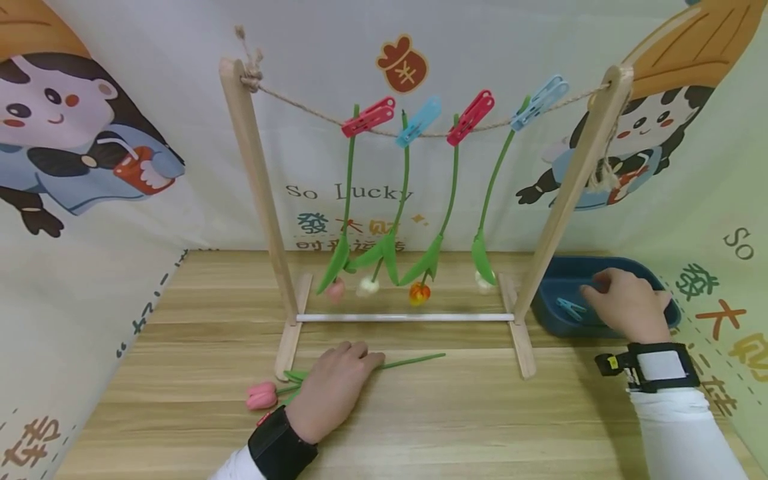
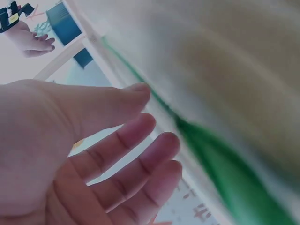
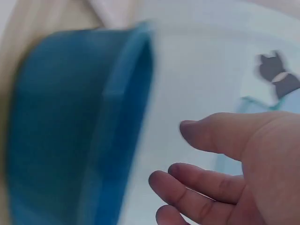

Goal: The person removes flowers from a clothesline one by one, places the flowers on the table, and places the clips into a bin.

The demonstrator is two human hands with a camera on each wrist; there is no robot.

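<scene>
You see a pink tulip (image 1: pixel 261 396) with green leaves (image 1: pixel 295 377) toward the left edge of your wood-grained tan surface (image 1: pixel 450 420), a dark-blue tub (image 1: pixel 546 319) at its back right corner, and red and pale-blue clothespins (image 1: pixel 369 117).

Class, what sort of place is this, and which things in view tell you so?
Probably a small staged craft booth: cartoon-printed sheeting stands behind and on both sides of a wood-grain tabletop, which holds a wooden frame with flowers pegged upside down.
</scene>
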